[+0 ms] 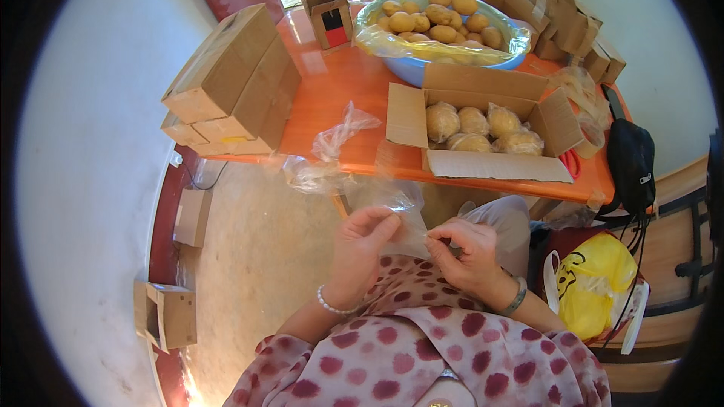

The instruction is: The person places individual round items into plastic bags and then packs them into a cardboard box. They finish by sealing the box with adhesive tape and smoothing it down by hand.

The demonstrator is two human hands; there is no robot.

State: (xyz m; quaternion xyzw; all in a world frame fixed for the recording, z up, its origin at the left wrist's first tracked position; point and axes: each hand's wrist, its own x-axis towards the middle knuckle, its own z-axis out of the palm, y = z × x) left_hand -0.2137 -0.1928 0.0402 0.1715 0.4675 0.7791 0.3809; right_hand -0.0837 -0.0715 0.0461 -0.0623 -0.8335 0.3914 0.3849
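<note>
Between my two hands a thin clear plastic bag is stretched above my lap. My left hand pinches one side of it with thumb and forefinger. The other side is pinched by my right hand. Beyond them, on the orange table, stands an open cardboard box holding several plastic-wrapped potatoes. Behind the box, a blue basin lined with clear plastic is heaped with bare potatoes. More clear plastic hangs over the near table edge.
Two closed cartons are stacked at the table's left. An open carton stands behind them; more cardboard fills the back right. Tape rolls and a black pouch lie at right. A yellow bag sits beside me.
</note>
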